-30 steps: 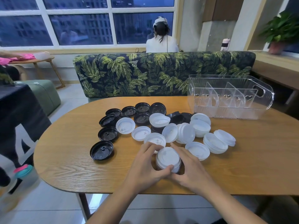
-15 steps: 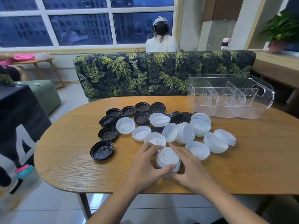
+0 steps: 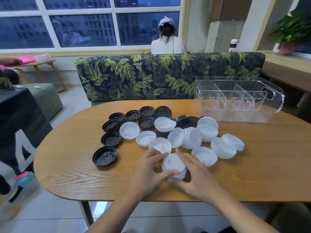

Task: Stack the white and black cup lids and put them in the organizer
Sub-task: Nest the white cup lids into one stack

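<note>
**White stack** (image 3: 174, 164): several white lids nested together. It sits on the table (image 3: 262, 167) near the front edge, straight ahead of us. We cannot count the layers because the hands cover the sides.

**Left hand** (image 3: 148, 169): fingers curl over the stack's far-left rim and the thumb lies along its near side.

**Right hand** (image 3: 196, 173): fingers wrap the right side and the thumb tucks in at the near bottom edge.

Neither hand is spread, and the 2 clasp the stack between them. We judge this to be pressing or squaring the lids together.

**Progress, as we read it:** early.
- Loose white lids (image 3: 192, 138) lie just beyond the stack. Some overlap or tilt, and there are 2 small piles to the right.
- Black lids (image 3: 105, 156) spread to the left and back, mostly single and hollow side up. A few are half hidden under white ones.
- We see no black stack.

**Organizer** (image 3: 235, 115): clear, with dividers, at the far right of the table and well apart from the hands. We see nothing in its compartments.

**Left to do, by our estimate:**
- Gather the other white lids.
- Stack the black ones.
- Carry both stacks to the organizer.
</note>
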Motion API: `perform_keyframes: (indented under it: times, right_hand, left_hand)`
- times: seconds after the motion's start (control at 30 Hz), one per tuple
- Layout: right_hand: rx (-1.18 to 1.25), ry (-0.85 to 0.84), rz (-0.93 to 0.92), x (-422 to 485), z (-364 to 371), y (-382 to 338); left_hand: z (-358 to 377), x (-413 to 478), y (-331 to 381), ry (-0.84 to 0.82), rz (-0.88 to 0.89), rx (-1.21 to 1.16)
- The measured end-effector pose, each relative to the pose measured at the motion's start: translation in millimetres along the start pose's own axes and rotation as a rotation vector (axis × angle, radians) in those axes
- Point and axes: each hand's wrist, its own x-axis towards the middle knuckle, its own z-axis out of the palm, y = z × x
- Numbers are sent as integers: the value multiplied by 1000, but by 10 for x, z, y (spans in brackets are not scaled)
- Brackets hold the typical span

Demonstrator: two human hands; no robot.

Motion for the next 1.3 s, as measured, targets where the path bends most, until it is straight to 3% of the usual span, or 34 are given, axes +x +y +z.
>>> perform_keyframes:
  times: [0.1,0.17,0.37,0.73,1.1,1.3]
  right_hand:
    - [-23,46,9,1,3,-9]
    - [-25,71,21,-2,5,-9]
    - [-28,73,31,-12,0,-7]
    - [-30,69,42,-17,-14,-30]
    - [-26,75,34,-12,-21,-23]
    - [-6,97,8,-8,13,22]
  left_hand:
    - [-25,0,-2,157,13,-46]
    - [-6,8,-71,210,12,64]
    - [133,41,-200,128,61,353]
    - [108,44,-208,206,-71,216]
    - [53,-8,-71,381,87,96]
    - [9,-18,8,366,114,43]
